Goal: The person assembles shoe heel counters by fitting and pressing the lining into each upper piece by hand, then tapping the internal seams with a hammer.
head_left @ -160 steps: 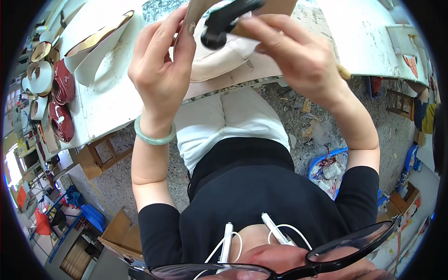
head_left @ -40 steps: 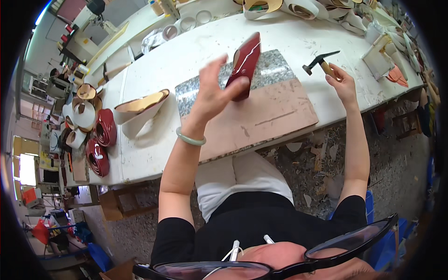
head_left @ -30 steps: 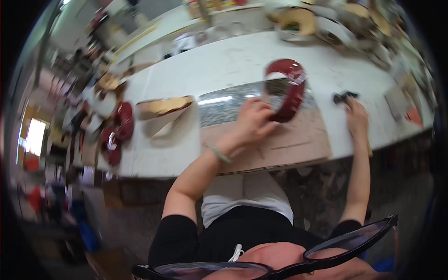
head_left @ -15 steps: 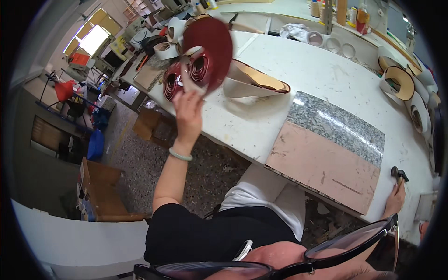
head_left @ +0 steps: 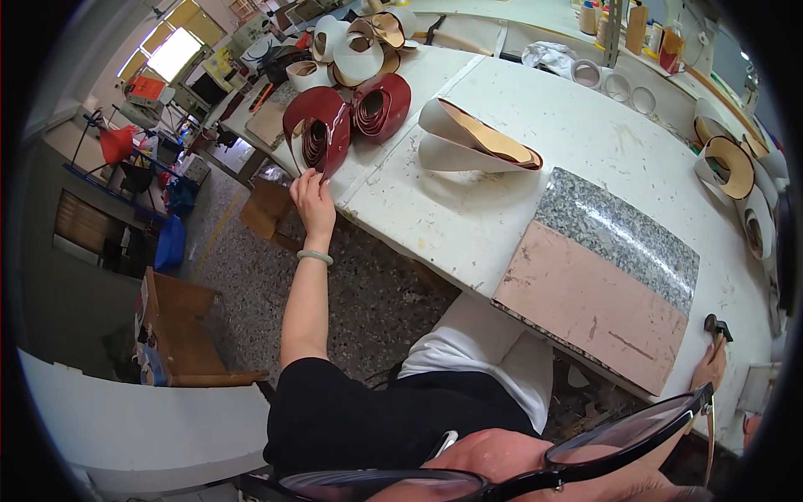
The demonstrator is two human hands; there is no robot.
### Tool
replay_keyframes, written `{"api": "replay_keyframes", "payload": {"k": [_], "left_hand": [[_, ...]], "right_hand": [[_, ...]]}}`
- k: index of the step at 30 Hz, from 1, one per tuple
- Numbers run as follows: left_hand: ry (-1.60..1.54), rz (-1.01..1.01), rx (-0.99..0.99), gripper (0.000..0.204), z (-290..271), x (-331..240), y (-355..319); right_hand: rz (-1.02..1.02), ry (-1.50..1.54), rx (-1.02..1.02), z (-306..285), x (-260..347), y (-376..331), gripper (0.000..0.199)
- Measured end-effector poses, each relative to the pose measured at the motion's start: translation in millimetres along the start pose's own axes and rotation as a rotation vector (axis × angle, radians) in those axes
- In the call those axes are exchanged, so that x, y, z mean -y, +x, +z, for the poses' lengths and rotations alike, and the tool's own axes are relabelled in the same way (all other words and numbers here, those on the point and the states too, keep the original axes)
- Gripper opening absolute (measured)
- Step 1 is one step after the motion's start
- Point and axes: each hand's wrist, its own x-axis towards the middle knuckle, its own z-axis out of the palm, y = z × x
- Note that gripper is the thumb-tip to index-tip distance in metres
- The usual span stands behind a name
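Observation:
My left hand (head_left: 313, 207), a pale bangle on its wrist, is at the lower edge of a glossy dark red coiled sheet (head_left: 336, 142). Its fingers are closed on that edge. A second dark red coil (head_left: 381, 107) stands just beside it on the white worktable (head_left: 401, 213). At the far right my right hand (head_left: 710, 366) grips a small hammer-like tool (head_left: 717, 327) with a black head, resting on the table. Between my hands stands a folded white piece with a tan lining (head_left: 478, 142).
A granite slab (head_left: 615, 230) lies in front of me, partly under a scuffed pinkish board (head_left: 590, 305). Curled white and tan pieces (head_left: 723, 167) line the right side; more rolled pieces (head_left: 358, 54) stand at the back left. Clear rings (head_left: 617, 87) sit along the back.
The broad dark red sheet that was raised in my left hand has come down and now curls around the left coil. My left hand has lowered slightly leftward; the right still holds its tool.

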Motion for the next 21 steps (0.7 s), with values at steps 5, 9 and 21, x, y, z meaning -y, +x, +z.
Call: {"api": "replay_keyframes", "payload": {"k": [5,9,21], "left_hand": [[0.008,0.042,0.002,0.022,1,-6,2],[0.012,0.031,0.018,0.022,1,-11,3],[0.011,0.041,0.016,0.019,-3,-10,0]], "right_hand": [[0.002,0.007,0.014,-2,2,0,0.042],[0.022,0.009,0.023,-6,9,-1,0.042],[-0.011,0.059,-0.018,-1,3,-1,0.041]]}}
